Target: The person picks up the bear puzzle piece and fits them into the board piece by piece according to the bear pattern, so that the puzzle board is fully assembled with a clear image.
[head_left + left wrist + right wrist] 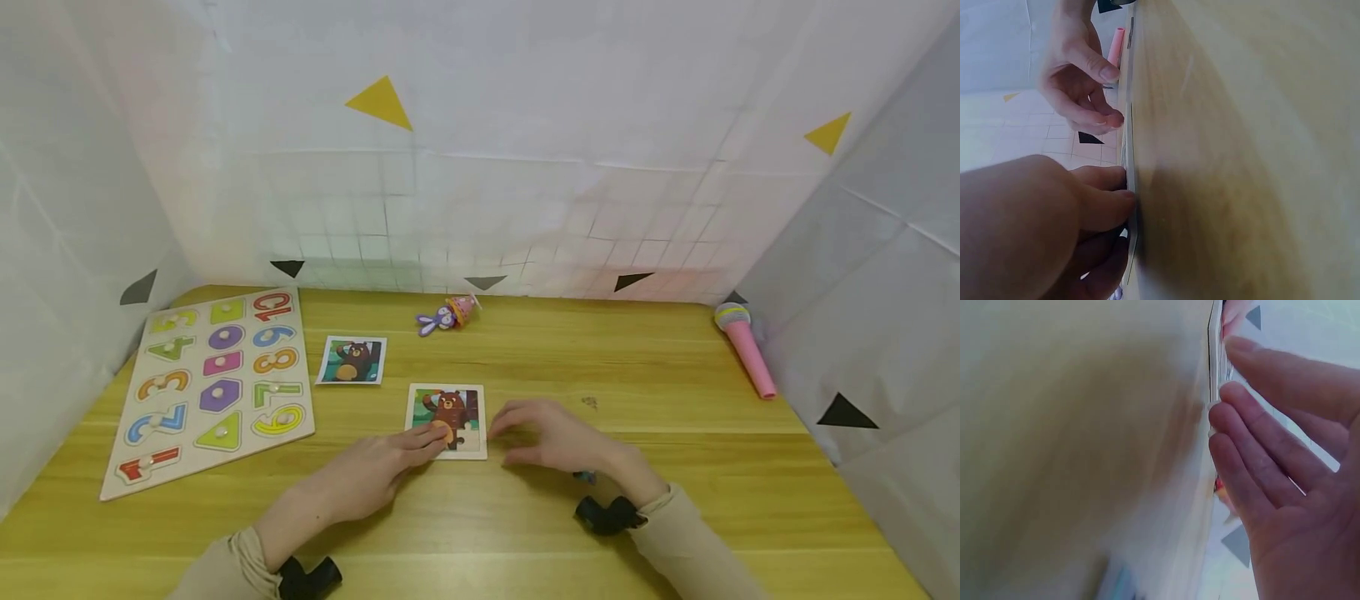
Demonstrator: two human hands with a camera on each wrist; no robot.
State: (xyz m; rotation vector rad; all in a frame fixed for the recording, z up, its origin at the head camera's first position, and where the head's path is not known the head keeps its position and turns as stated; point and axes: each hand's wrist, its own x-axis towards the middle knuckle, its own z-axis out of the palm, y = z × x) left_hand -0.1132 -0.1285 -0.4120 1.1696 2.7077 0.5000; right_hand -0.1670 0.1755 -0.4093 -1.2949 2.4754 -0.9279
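A small square jigsaw puzzle point(447, 402) with a brown bear picture lies on the table, bare wood showing at its lower right corner. The extended fingers of my left hand point(367, 471) rest on its lower left part. Just off its right edge is my right hand point(555, 435), fingers loosely bent and thumb apart, with nothing visible between them. In the right wrist view, a small pale thing point(1212, 419) shows behind those fingertips; its kind is unclear. A loose puzzle piece point(585, 477) lies partly hidden under my right wrist, and appears blurred in the right wrist view.
A bear picture card point(351, 361) lies behind and left of the puzzle. Further left is a wooden number board point(251, 417) with knobbed shapes. A purple rabbit toy point(447, 317) lies at the back, and a pink toy microphone point(748, 354) at the far right. White sheeting point(525, 100) surrounds the table.
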